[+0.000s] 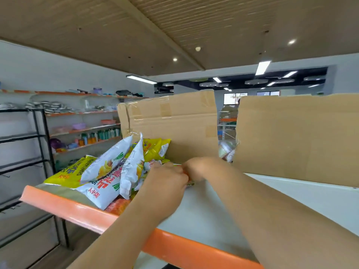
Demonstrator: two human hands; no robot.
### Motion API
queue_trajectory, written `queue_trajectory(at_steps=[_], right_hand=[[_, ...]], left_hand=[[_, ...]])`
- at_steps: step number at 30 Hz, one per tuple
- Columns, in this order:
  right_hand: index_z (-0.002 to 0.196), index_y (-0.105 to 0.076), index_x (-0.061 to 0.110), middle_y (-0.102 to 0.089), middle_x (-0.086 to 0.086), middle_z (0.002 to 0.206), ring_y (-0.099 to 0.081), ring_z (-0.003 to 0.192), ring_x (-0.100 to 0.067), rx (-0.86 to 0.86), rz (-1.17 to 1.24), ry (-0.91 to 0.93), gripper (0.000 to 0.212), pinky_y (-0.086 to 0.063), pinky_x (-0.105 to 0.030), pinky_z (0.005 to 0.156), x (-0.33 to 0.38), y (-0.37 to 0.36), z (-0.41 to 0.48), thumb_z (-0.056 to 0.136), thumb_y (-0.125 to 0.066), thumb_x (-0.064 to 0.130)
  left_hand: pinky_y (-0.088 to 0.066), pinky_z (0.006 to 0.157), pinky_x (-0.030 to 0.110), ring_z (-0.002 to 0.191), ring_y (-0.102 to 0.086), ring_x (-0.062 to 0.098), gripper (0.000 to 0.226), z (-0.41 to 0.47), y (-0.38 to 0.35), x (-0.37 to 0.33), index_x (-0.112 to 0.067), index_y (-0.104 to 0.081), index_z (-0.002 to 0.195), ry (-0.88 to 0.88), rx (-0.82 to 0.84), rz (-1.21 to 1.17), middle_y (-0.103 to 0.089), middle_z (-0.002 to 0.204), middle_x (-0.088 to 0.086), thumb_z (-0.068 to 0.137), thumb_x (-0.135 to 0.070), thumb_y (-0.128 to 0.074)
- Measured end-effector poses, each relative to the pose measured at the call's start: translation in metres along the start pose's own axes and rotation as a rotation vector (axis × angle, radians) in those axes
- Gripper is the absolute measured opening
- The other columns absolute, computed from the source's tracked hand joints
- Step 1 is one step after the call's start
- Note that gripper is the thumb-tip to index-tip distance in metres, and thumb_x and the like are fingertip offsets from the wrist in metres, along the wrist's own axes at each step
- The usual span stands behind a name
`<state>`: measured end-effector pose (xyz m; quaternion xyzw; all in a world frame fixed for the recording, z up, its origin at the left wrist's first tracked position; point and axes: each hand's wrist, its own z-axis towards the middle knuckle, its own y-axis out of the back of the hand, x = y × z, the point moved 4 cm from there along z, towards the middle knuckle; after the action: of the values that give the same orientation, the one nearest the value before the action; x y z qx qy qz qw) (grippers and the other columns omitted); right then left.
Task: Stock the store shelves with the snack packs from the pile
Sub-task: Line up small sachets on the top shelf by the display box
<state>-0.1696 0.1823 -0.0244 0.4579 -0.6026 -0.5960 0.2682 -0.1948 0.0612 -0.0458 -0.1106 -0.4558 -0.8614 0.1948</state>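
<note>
2 hands [165, 183] [196, 169], 2 boxes [171, 121] [297, 136], 3 white packs [106, 162] [132, 167] [101, 191], 2 yellow packs [66, 174] [155, 148].

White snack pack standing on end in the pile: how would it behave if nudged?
Probably tips easily: the white snack pack stands on its narrow end, propped among neighbouring packs. Likely light, since it looks air-filled. Its glossy film may slip in a grip.

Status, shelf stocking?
Left hand, right hand both grip a small pack, mostly hidden, on the shelf. Snack pile crowds the left. Cardboard boxes close behind.
</note>
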Motion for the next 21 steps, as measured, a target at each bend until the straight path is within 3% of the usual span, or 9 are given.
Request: queue_trajectory(at_steps=[3,7,9,11,12,14,16,19,21], right_hand=[[0.091,-0.063,0.013,-0.06,-0.004,0.082,-0.058,0.086,-0.028,0.045,-0.023,-0.102,0.018,-0.046,-0.031,0.077,-0.018,-0.006,-0.01,0.097,-0.05,0.023],[0.07,-0.055,0.012,-0.052,-0.001,0.068,-0.055,0.076,-0.024,0.084,-0.032,-0.283,0.035,-0.047,-0.029,0.07,-0.053,-0.01,-0.042,0.094,-0.061,0.037],[0.081,-0.063,0.011,-0.055,-0.002,0.077,-0.052,0.073,-0.019,0.167,0.043,-0.356,0.038,-0.043,-0.02,0.053,-0.059,-0.012,-0.069,0.091,-0.066,0.048],[0.111,-0.07,0.014,-0.061,0.002,0.089,-0.052,0.079,-0.016,0.233,0.11,-0.354,0.045,-0.036,-0.014,0.039,-0.065,-0.015,-0.088,0.09,-0.065,0.054],[0.112,-0.07,0.016,-0.06,0.004,0.083,-0.052,0.078,-0.015,0.219,0.134,-0.322,0.043,-0.035,-0.013,0.039,-0.068,-0.018,-0.091,0.09,-0.065,0.052],[0.09,-0.07,0.019,-0.055,0.007,0.069,-0.051,0.069,-0.015,0.121,0.184,-0.284,0.028,-0.037,-0.019,0.05,-0.073,-0.023,-0.093,0.089,-0.068,0.047],[0.075,-0.063,0.02,-0.053,0.006,0.065,-0.05,0.064,-0.016,0.046,0.241,-0.303,0.028,-0.037,-0.027,0.058,-0.078,-0.029,-0.093,0.085,-0.069,0.045],[0.071,-0.061,0.018,-0.055,0.0,0.066,-0.048,0.062,-0.019,0.013,0.22,-0.341,0.033,-0.036,-0.031,0.061,-0.07,-0.027,-0.098,0.081,-0.061,0.049],[0.091,-0.071,0.013,-0.067,-0.006,0.086,-0.06,0.076,-0.023,0.009,0.213,-0.341,0.057,-0.045,-0.032,0.068,-0.065,-0.024,-0.101,0.073,-0.049,0.062]], left_hand=[[-0.044,0.062,0.039,0.071,-0.06,0.027,0.011,0.0,0.008,-0.006,-0.026,-0.055,0.08,-0.019,-0.122,-0.23,-0.061,0.072,-0.002,0.091,-0.031,-0.055],[-0.043,0.06,0.041,0.068,-0.058,0.03,0.011,-0.001,0.022,-0.009,-0.024,-0.052,0.094,0.012,-0.223,-0.435,-0.061,0.069,0.001,0.096,-0.03,-0.043],[-0.042,0.057,0.041,0.065,-0.057,0.03,0.012,-0.004,0.025,-0.007,-0.025,-0.056,0.1,0.031,-0.277,-0.513,-0.06,0.067,0.002,0.094,-0.026,-0.045],[-0.045,0.06,0.04,0.07,-0.058,0.028,0.016,-0.003,0.02,-0.003,-0.028,-0.058,0.104,0.03,-0.29,-0.587,-0.062,0.072,0.0,0.095,-0.023,-0.046],[-0.047,0.065,0.04,0.078,-0.06,0.026,0.019,-0.001,0.014,-0.003,-0.031,-0.059,0.107,0.022,-0.236,-0.61,-0.064,0.079,-0.002,0.095,-0.025,-0.045],[-0.049,0.08,0.041,0.101,-0.06,0.022,0.025,0.001,-0.002,-0.006,-0.036,-0.062,0.111,0.013,-0.024,-0.583,-0.065,0.101,-0.006,0.099,-0.036,-0.04],[-0.046,0.092,0.038,0.115,-0.054,0.017,0.025,-0.003,-0.008,-0.008,-0.04,-0.065,0.111,0.022,0.091,-0.522,-0.061,0.113,-0.009,0.1,-0.049,-0.044],[-0.046,0.09,0.031,0.111,-0.054,0.009,0.033,-0.011,0.007,-0.009,-0.04,-0.071,0.102,0.025,0.044,-0.618,-0.062,0.105,-0.015,0.082,-0.06,-0.053],[-0.047,0.083,0.028,0.102,-0.056,0.006,0.038,-0.015,0.012,-0.011,-0.043,-0.071,0.1,0.029,0.173,-0.673,-0.061,0.1,-0.018,0.07,-0.055,-0.051]])
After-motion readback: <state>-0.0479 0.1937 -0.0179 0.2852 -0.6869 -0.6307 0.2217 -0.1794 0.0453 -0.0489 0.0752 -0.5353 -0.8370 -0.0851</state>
